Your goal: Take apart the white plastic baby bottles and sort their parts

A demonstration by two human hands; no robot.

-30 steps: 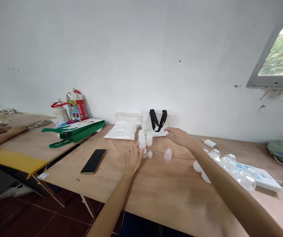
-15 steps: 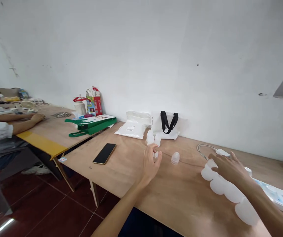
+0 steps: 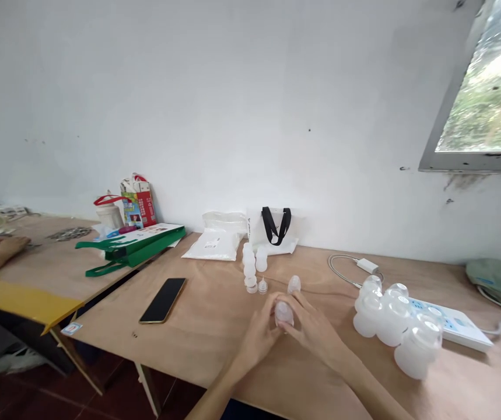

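Phone point(image 3: 163, 300) lies flat at left. Stacked white silicone pieces point(image 3: 249, 268) stand beyond the left hand point(image 3: 256, 338), which, with the right hand point(image 3: 311, 332), closes around a translucent silicone cup point(image 3: 284, 313) near centre. White bottles point(image 3: 396, 324) cluster right.

The bare left hand point(image 3: 256, 338) and right hand point(image 3: 314, 333) are slim and long-fingered, above a dark navy garment point(image 3: 250, 416).

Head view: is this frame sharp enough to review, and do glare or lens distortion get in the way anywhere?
In the head view, the window glares and its foliage is smeared; the wide lens bends the table edge; the left hand and right hand look sharp, while the translucent cup between them shows soft highlights.
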